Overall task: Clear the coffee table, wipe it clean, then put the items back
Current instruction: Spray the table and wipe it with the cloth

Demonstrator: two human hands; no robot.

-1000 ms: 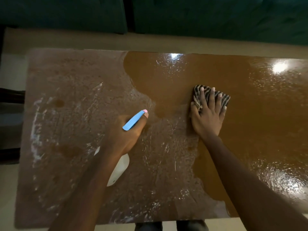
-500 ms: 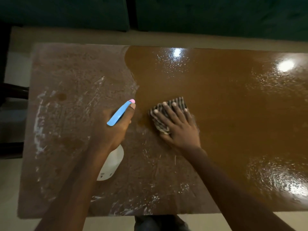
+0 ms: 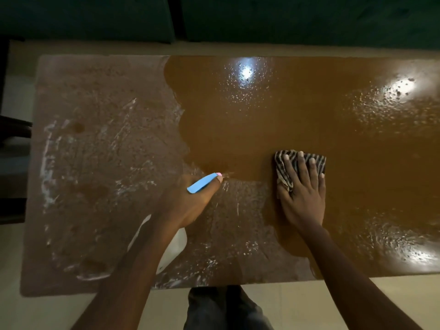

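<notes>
Head view, right fingers [image 3: 303, 167] spread on cloth [image 3: 282, 171], left fingers [image 3: 210, 188] gripping spray bottle [image 3: 175, 247], sofa [image 3: 309, 20] beyond.

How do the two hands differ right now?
The left hand curls round a spray bottle; the right hand lies flat, fingers straight, pressing a striped cloth. The left is over the dull, streaky part of the table, the right on its glossy part. Both are bare.
</notes>
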